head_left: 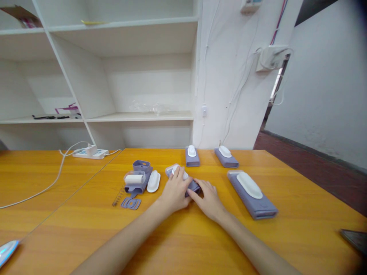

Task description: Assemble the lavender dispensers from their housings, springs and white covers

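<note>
A purple-grey oblong case [194,186] with a white rounded piece on top lies slanted on the table, partly covered by both hands. My left hand [177,188] is wrapped over its middle, fingers across the white piece. At the near right end, my right hand [208,199] grips the case between thumb and fingers. Left of the hands are an opened purple-grey housing [145,176], a clear part with a white roll [135,179], a loose white oval cover [154,181], thin purple-grey flat pieces [131,203] and a coil spring [117,197].
Similar cases stand at the back [192,160], back right [226,157] and right [252,196]. A power strip [91,152] with a white cable lies at the back left. A lit white device [8,252] and a dark flat object [354,238] lie near the edges. Shelves [137,118] rise behind.
</note>
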The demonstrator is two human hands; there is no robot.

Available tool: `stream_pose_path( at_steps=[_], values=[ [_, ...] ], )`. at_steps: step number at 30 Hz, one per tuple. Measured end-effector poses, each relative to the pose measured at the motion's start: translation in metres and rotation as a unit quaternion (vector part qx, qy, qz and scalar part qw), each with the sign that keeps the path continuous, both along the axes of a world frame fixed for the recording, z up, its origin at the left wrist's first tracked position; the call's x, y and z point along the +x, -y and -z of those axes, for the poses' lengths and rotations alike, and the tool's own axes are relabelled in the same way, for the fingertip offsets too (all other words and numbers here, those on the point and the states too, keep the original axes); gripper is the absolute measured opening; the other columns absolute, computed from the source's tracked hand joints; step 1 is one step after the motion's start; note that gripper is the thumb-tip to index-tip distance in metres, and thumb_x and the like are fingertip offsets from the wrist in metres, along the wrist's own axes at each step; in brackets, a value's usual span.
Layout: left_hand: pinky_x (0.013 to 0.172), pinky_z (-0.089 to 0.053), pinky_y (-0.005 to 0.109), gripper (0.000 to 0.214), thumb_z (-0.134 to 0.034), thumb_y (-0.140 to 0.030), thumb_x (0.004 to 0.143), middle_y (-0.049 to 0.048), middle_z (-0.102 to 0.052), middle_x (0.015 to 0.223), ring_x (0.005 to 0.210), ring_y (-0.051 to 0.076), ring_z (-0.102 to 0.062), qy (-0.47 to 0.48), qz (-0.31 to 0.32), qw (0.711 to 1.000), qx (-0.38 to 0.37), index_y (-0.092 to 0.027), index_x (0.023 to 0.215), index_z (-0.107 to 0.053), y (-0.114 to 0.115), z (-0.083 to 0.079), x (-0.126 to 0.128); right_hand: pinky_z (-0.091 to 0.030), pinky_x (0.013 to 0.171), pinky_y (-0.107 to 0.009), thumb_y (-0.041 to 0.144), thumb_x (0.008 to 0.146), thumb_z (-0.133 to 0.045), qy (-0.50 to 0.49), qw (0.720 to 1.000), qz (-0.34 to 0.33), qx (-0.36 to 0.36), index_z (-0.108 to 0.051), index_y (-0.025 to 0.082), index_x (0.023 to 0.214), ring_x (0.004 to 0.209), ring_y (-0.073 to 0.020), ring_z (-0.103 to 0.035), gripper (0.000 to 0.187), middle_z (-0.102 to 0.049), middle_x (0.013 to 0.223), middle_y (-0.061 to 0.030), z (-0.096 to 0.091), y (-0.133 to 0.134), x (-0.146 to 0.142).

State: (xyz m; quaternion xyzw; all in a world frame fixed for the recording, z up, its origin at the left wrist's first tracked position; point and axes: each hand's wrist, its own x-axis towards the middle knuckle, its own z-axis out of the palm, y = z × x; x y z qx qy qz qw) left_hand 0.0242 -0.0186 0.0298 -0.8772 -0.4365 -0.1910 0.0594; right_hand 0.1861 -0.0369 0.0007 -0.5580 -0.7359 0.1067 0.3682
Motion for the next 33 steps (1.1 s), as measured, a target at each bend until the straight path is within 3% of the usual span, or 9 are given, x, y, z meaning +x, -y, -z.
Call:
stream_pose_path(
  at_steps=[4, 11, 15, 22, 28, 33],
  values=[
    [0.104, -0.026, 0.044, 0.049, -0.060, -0.033, 0.072, 0.0106, -0.018, 0.144, 0.134, 0.031, -0.013, -0.035, -0.002, 0.998, -0.042, -0.024, 0.119, -0.048, -0.023, -0.010, -0.014, -0.035, 0.088, -0.036, 0.049, 0.085, -0.044, 0.009, 1.000, -0.011, 0.005, -0.055, 0.024, 0.111, 0.100, -0.0218, -0.052, 0.038, -0.061, 0.105, -0.0054, 0.000, 0.001, 0.000],
    [0.096, -0.033, 0.048, 0.047, -0.060, -0.022, 0.070, 0.0159, -0.031, 0.137, 0.126, 0.035, -0.033, -0.133, -0.164, 0.974, -0.085, -0.024, 0.117, -0.053, -0.070, -0.029, -0.020, -0.035, 0.087, -0.035, 0.048, 0.087, -0.041, 0.024, 1.000, -0.018, 0.006, -0.057, 0.024, 0.105, 0.098, -0.0211, -0.051, 0.034, -0.061, 0.100, -0.0039, 0.000, 0.002, 0.002],
    [0.086, -0.037, 0.053, 0.043, -0.051, -0.018, 0.076, 0.0219, -0.035, 0.133, 0.106, 0.033, -0.053, -0.140, -0.253, 0.950, -0.117, -0.020, 0.119, -0.052, -0.093, -0.038, -0.025, -0.034, 0.086, -0.035, 0.047, 0.087, -0.041, 0.028, 0.999, -0.020, 0.005, -0.058, 0.025, 0.104, 0.098, -0.0208, -0.051, 0.033, -0.060, 0.101, -0.0039, 0.000, 0.002, 0.002],
    [0.084, -0.040, 0.053, 0.056, -0.063, -0.047, 0.065, 0.0188, -0.044, 0.125, 0.105, 0.034, -0.053, -0.118, -0.295, 0.934, -0.161, -0.025, 0.115, -0.054, -0.124, -0.046, -0.043, -0.034, 0.087, -0.035, 0.046, 0.087, -0.041, 0.031, 0.999, -0.022, 0.003, -0.058, 0.025, 0.103, 0.098, -0.0205, -0.051, 0.032, -0.060, 0.100, -0.0040, 0.000, 0.002, 0.002],
    [0.086, -0.040, 0.053, 0.054, -0.066, -0.035, 0.062, 0.0155, -0.046, 0.127, 0.108, 0.034, -0.051, -0.108, -0.323, 0.921, -0.188, -0.027, 0.114, -0.054, -0.133, -0.055, -0.061, -0.033, 0.087, -0.035, 0.045, 0.088, -0.041, 0.028, 0.999, -0.024, 0.003, -0.058, 0.025, 0.104, 0.098, -0.0202, -0.050, 0.030, -0.060, 0.101, -0.0039, -0.001, 0.004, 0.002],
    [0.087, -0.042, 0.042, 0.051, -0.066, -0.031, 0.062, 0.0101, -0.056, 0.120, 0.106, 0.030, -0.054, -0.101, -0.326, 0.918, -0.200, -0.030, 0.112, -0.056, -0.136, -0.060, -0.080, -0.033, 0.087, -0.034, 0.045, 0.088, -0.042, 0.028, 0.999, -0.024, 0.002, -0.058, 0.025, 0.103, 0.097, -0.0198, -0.050, 0.030, -0.060, 0.100, -0.0031, -0.002, 0.005, 0.002]
  ],
)
